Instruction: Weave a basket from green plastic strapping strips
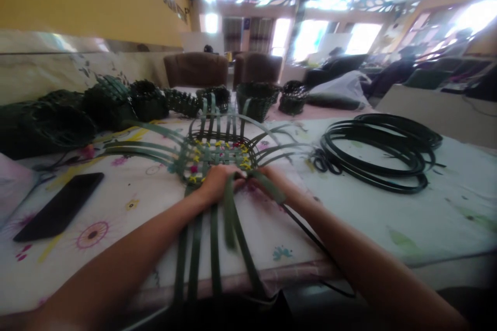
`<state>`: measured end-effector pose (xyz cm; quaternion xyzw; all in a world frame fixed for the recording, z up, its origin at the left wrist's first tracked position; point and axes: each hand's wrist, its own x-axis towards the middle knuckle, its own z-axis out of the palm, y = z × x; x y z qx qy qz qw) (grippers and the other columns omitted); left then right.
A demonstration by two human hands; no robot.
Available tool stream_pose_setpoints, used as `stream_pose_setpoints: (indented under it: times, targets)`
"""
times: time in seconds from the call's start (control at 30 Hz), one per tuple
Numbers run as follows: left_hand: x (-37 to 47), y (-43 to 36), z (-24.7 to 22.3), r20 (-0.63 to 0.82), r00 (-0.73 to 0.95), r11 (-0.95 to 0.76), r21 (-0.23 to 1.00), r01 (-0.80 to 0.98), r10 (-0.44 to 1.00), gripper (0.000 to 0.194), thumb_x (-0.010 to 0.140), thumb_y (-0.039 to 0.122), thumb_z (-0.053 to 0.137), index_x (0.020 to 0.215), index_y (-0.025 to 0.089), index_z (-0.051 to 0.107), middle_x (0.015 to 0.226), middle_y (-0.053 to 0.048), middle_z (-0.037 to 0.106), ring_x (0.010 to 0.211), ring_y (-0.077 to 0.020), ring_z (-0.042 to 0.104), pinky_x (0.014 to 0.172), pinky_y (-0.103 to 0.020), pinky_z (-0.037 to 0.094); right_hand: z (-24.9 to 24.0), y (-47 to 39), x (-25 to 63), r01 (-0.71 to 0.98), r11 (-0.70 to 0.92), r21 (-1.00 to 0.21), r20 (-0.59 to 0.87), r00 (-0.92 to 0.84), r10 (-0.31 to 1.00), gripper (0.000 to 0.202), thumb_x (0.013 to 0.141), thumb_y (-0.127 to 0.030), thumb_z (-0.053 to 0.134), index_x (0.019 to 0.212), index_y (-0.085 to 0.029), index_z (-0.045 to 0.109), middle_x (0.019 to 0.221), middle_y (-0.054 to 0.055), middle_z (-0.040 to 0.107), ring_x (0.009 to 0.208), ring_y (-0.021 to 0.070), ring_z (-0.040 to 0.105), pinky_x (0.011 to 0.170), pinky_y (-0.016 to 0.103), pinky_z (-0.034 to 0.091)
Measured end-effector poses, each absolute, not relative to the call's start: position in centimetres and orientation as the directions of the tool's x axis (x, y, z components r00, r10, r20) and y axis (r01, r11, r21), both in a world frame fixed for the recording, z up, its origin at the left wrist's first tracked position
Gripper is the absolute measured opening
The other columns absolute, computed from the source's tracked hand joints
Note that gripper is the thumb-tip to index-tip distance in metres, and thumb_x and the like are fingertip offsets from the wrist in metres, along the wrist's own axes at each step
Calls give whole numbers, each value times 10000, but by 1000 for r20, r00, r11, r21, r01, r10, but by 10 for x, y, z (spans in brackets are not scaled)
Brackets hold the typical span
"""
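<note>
A half-woven green basket (pixel 223 154) with yellow and red ties on its base lies on the table in front of me, its long strips spreading out on all sides. My left hand (pixel 219 183) is closed at the basket's near right corner, pinching a green strip (pixel 230 217) that hangs toward me. Close beside it, my right hand (pixel 274 183) is closed on a strip at the same corner, with a flat strip end (pixel 272 189) lying over its fingers. The fingertips of both hands are partly hidden by the strips.
Coiled dark green strips (pixel 419 165) lie at the right, with scissors (pixel 326 161) against them. A black phone (pixel 60 207) rests at the left. Several woven baskets (pixel 256 101) line the back of the flowered tablecloth (pixel 155 217). Brown chairs (pixel 196 70) stand beyond.
</note>
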<state>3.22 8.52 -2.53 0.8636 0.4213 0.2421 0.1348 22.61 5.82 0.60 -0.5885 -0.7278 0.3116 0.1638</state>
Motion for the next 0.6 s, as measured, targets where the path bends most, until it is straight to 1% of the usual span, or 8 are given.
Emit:
stream_pose_setpoints:
  times: [0.1, 0.17, 0.23, 0.33, 0.4, 0.47, 0.53, 0.6]
  targets:
    - [32, 85, -26, 294, 517, -594, 447, 669, 804, 183, 870, 324, 640, 942, 223, 774, 972, -32, 770, 898, -204, 697, 791, -268, 489, 7, 35, 235, 521, -152, -840, -329, -265, 907, 154, 806, -302, 480, 804, -183, 578, 504, -60, 452, 400, 96, 412, 403, 210, 304]
    - [33, 83, -27, 301, 516, -596, 454, 662, 802, 176, 868, 306, 634, 930, 222, 776, 971, -29, 771, 900, -203, 698, 794, -269, 491, 8, 13, 243, 427, -279, -860, -410, -251, 877, 214, 832, -316, 435, 906, -182, 584, 504, -72, 437, 353, 91, 355, 368, 217, 277]
    - [33, 82, -27, 314, 511, -599, 453, 660, 800, 171, 863, 289, 630, 917, 222, 777, 963, -27, 771, 893, -204, 701, 781, -271, 491, 12, -13, 249, 482, -302, -822, -450, -226, 864, 284, 878, -347, 385, 970, -183, 598, 502, -68, 442, 340, 95, 340, 364, 225, 271]
    - [34, 79, -27, 336, 497, -600, 447, 664, 800, 178, 861, 283, 620, 909, 224, 781, 953, -32, 773, 891, -213, 705, 775, -279, 493, 33, -52, 248, 783, -75, -618, -374, -209, 904, 279, 907, -367, 417, 925, -202, 642, 594, 20, 584, 469, 145, 515, 451, 257, 364]
    - [34, 78, -27, 343, 491, -599, 450, 663, 801, 182, 855, 281, 620, 910, 222, 784, 945, -39, 773, 893, -220, 706, 781, -285, 496, 55, -71, 238, 940, 140, -309, -214, -213, 953, 193, 883, -296, 506, 908, -206, 674, 757, 116, 693, 647, 215, 639, 551, 302, 412]
    - [34, 77, -26, 343, 480, -590, 468, 658, 808, 181, 844, 287, 628, 902, 219, 786, 935, -45, 773, 880, -222, 705, 778, -287, 500, 80, -82, 223, 973, 228, -34, -166, -231, 959, 198, 842, -169, 542, 954, -211, 699, 809, 157, 721, 699, 269, 675, 579, 340, 409]
    - [33, 77, -25, 338, 469, -577, 493, 651, 816, 190, 841, 300, 627, 902, 216, 785, 938, -49, 773, 876, -223, 704, 774, -287, 502, 105, -81, 203, 953, 295, 69, -173, -280, 944, 214, 793, -89, 574, 896, -214, 714, 750, 152, 711, 680, 281, 677, 580, 350, 405]
    - [32, 76, -25, 321, 469, -568, 510, 646, 823, 206, 847, 309, 612, 906, 208, 782, 937, -56, 773, 880, -223, 701, 777, -288, 501, 125, -71, 182, 939, 337, 64, -149, -325, 934, 150, 753, -74, 637, 781, -204, 707, 667, 136, 679, 668, 284, 672, 589, 352, 416]
